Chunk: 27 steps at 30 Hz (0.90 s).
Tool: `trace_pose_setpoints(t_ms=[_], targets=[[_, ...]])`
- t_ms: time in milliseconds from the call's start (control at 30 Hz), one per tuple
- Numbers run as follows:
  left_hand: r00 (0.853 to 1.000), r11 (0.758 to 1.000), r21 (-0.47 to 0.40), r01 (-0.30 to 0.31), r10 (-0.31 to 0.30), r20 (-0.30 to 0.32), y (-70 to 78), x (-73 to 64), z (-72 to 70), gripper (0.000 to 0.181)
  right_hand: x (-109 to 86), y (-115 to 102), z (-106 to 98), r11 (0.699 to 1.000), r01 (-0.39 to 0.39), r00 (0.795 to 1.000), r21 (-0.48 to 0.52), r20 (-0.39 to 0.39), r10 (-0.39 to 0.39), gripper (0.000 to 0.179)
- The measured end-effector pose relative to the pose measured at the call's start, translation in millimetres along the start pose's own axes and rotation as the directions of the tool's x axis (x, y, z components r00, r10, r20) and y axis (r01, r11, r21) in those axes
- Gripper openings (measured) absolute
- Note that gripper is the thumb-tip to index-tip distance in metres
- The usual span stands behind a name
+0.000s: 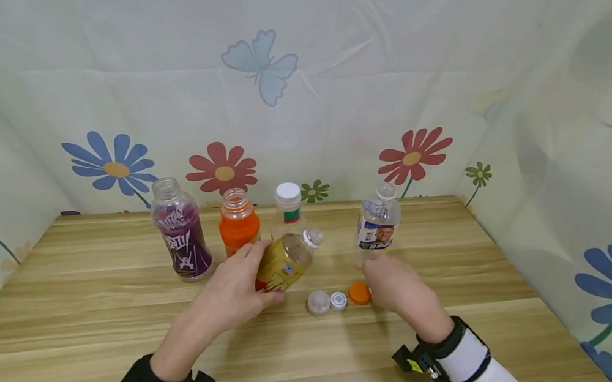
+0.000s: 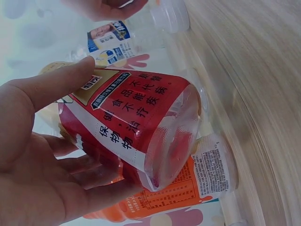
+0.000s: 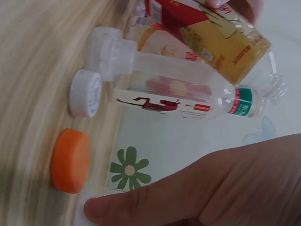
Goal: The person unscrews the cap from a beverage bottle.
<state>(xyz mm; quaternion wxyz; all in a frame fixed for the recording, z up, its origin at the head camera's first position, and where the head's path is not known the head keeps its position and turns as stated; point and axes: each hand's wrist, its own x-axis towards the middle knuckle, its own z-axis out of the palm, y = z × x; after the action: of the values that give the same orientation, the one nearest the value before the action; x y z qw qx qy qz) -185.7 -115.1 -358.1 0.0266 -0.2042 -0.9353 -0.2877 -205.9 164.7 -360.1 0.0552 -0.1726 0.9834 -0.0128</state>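
Observation:
My left hand grips a small bottle with a gold and red label, tilted with its uncapped mouth toward the right. In the left wrist view the thumb and fingers wrap the bottle's red side, and its clear base faces the camera. At the front of the clear bottle with a blue and white label, my right hand is down at the tabletop. Its thumb is on a white cap, mostly hidden by the hand. Beside it lie an orange cap, a white cap and a translucent cap.
A purple bottle and an orange bottle, both uncapped, stand at the back left of the wooden table. Behind the tilted bottle stands a clear bottle with a white cap. A floral curtain hangs behind.

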Motion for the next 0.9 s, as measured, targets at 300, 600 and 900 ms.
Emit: trace_pose_setpoints(t_ms=[300,600,900], targets=[[1.0,1.0,0.004,-0.015,0.015,-0.004,-0.1,0.1,0.8,0.084,3.8,2.7,9.2,0.991,-0.001,0.999,-0.137,-0.033,-0.003,0.013],[1.0,1.0,0.016,-0.011,0.011,-0.009,1.7,-0.7,0.1,0.086,11.2,6.3,19.0,0.99,0.041,0.997,-0.135,-0.067,-0.05,0.016],[1.0,1.0,0.012,-0.006,0.006,-0.005,2.2,-0.6,0.6,0.087,12.6,5.0,21.0,0.99,0.108,0.993,-0.094,-0.034,-0.111,0.024]])
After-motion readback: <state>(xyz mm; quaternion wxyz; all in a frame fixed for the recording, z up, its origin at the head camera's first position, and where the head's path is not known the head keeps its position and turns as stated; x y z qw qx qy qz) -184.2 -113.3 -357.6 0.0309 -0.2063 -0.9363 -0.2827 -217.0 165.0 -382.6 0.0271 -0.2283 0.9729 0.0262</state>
